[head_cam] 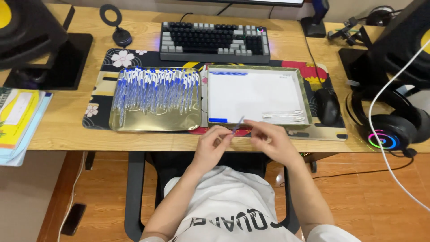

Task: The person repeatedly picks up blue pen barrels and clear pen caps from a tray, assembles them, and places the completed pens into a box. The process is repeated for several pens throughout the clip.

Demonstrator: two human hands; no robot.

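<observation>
My left hand (214, 142) and my right hand (268, 136) meet over the desk's front edge, both pinching one thin blue pen part (238, 125) that points up and away. Just beyond them lies a shallow box lid (303, 83) with a white bottom, holding a few clear pen barrels (283, 116) at its near right and blue pieces (218, 120) at its near left. To the left stands a gold tray (152, 124) filled with several blue-and-clear pens (154, 87).
A dark patterned desk mat (96, 98) underlies tray and lid. Behind are a keyboard (215, 41), a black mouse (328, 105), headphones with a glowing ring (389, 130), a white cable (385, 148), speakers, and books (18, 121) at left.
</observation>
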